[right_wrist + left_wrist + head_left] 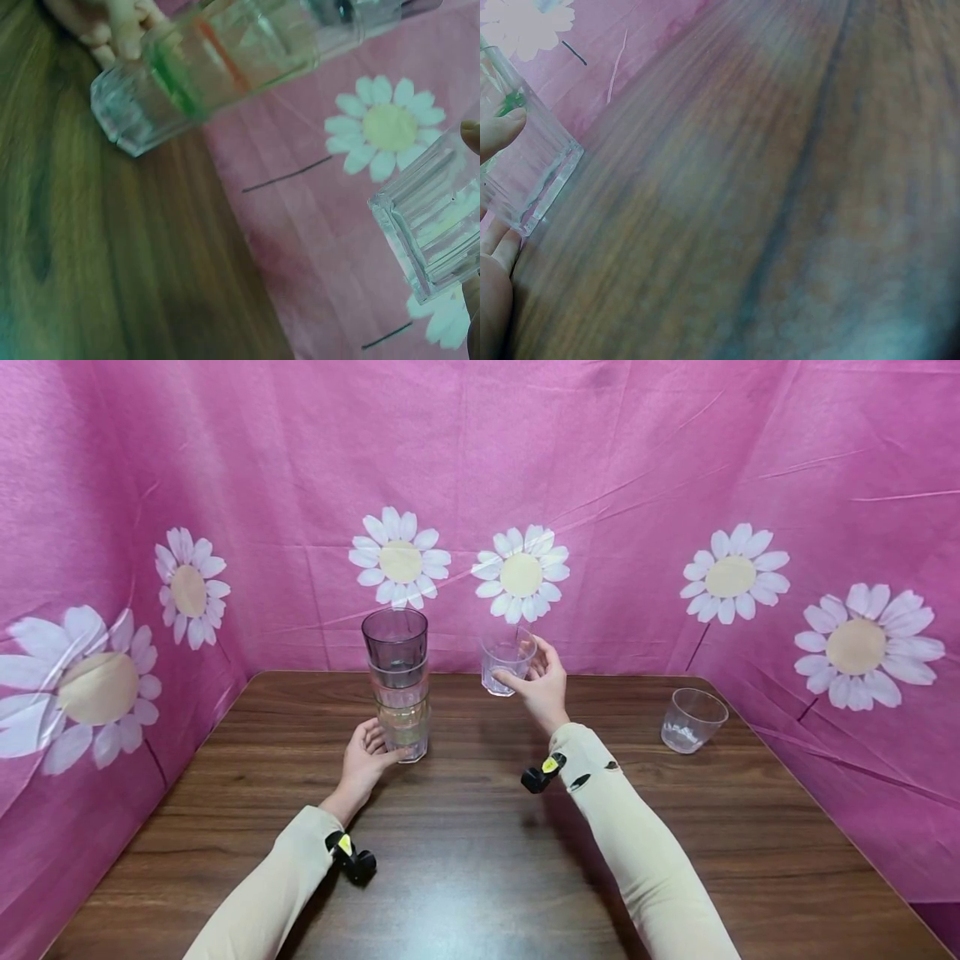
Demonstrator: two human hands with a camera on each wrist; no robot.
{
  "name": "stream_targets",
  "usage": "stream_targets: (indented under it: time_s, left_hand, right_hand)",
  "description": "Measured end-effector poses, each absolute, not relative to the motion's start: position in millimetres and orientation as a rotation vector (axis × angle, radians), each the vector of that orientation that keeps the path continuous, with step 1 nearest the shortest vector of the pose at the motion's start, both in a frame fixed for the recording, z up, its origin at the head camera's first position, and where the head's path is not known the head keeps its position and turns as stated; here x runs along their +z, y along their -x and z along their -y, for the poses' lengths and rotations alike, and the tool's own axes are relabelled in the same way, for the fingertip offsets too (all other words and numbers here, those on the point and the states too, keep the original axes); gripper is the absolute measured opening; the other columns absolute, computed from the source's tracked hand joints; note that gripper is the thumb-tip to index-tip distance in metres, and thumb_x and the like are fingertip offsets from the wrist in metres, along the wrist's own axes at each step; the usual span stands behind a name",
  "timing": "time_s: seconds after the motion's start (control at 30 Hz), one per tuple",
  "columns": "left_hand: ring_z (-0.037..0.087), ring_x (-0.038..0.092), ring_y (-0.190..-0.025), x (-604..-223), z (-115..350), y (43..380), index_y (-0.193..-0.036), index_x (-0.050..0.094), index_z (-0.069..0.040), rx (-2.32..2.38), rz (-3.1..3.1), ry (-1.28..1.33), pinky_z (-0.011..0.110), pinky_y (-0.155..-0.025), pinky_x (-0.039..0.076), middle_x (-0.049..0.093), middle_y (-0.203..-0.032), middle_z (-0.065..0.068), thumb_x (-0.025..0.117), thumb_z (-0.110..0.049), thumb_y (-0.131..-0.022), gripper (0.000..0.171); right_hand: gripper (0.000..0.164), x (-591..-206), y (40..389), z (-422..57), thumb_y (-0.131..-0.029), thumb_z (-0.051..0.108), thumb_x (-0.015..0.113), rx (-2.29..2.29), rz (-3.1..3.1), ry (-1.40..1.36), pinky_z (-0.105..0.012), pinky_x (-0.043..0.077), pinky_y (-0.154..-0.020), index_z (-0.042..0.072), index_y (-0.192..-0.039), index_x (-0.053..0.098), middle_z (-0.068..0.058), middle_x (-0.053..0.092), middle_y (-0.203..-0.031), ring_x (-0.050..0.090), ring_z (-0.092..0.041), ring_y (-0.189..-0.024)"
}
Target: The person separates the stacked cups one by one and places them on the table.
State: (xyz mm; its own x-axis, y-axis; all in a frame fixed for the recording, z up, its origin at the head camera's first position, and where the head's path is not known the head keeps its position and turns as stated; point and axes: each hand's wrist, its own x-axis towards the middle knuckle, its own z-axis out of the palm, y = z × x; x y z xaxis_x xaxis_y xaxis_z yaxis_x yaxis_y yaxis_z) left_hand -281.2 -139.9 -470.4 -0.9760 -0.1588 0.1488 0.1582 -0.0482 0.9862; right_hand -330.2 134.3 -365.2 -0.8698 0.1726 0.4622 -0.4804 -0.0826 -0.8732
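Observation:
A tall stack of nested drinking glasses (401,681) stands upright on the table, left of the middle. The top one is dark purple-grey; tinted pinkish and yellowish ones sit lower, above a clear bottom glass (551,169). My left hand (363,767) holds that bottom glass, thumb in front and fingers around the far left side. My right hand (545,687) grips another clear glass (501,662) by its right side, off the tabletop and a little to the right of the stack. In the right wrist view, this clear glass (435,225) shows its thick base.
One more clear tumbler (693,720) stands alone near the right edge of the brown wooden table (450,860). Pink cloth (615,468) printed with white daisies hangs behind and on both sides.

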Motion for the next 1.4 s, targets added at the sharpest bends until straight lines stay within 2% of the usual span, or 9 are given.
stream_targets:
  time_s: [0.13,0.5,0.87,1.13,1.4]
  left_hand:
    - [0.012,0.055,-0.107,-469.8,139.6,280.4,-0.135,0.04,0.009,-2.128,1.991,0.005,0.02,-0.093,0.047,0.053,-0.13,0.024,0.075,0.017,-0.074,0.071]
    - [0.02,0.053,-0.113,-469.2,139.2,280.1,-0.136,0.04,0.008,-2.123,2.007,-0.011,0.022,-0.094,0.046,0.053,-0.132,0.024,0.075,0.015,-0.075,0.071]
    - [0.015,0.052,-0.112,-468.2,139.1,281.6,-0.137,0.038,0.008,-2.154,2.009,-0.012,0.02,-0.094,0.046,0.051,-0.133,0.023,0.075,0.015,-0.075,0.072]
    - [0.027,0.051,-0.119,-467.7,139.2,280.0,-0.137,0.038,0.009,-2.14,2.018,-0.017,0.028,-0.1,0.045,0.051,-0.134,0.026,0.075,0.015,-0.076,0.072]
    - [0.021,0.053,-0.114,-469.1,138.7,279.4,-0.136,0.04,0.008,-2.128,2.008,-0.006,0.023,-0.095,0.046,0.052,-0.132,0.025,0.075,0.015,-0.075,0.071]
  right_hand:
    - [0.081,-375.5,329.8,-142.7,-0.069,-0.015,0.081,1.997,1.783,-0.282,-0.032,0.042,-0.108,-0.007,-0.139,0.042,-0.026,0.053,-0.134,0.048,-0.04,-0.129]
    - [0.085,-399.5,327.5,-168.3,-0.067,-0.018,0.081,1.969,1.836,-0.204,-0.035,0.045,-0.106,-0.011,-0.14,0.039,-0.029,0.051,-0.134,0.052,-0.037,-0.122]
    - [0.084,-411.7,325.7,-196.9,-0.067,-0.02,0.079,1.944,1.846,-0.143,-0.033,0.043,-0.107,-0.01,-0.139,0.039,-0.033,0.047,-0.138,0.05,-0.036,-0.123]
    - [0.085,-421.1,324.4,-220.0,-0.067,-0.017,0.081,1.886,1.881,-0.042,-0.036,0.041,-0.109,-0.01,-0.14,0.039,-0.027,0.049,-0.135,0.049,-0.035,-0.123]
    - [0.084,-428.3,319.0,-240.5,-0.067,-0.016,0.082,1.85,1.905,0.044,-0.036,0.04,-0.11,-0.007,-0.139,0.04,-0.023,0.05,-0.134,0.05,-0.034,-0.125]
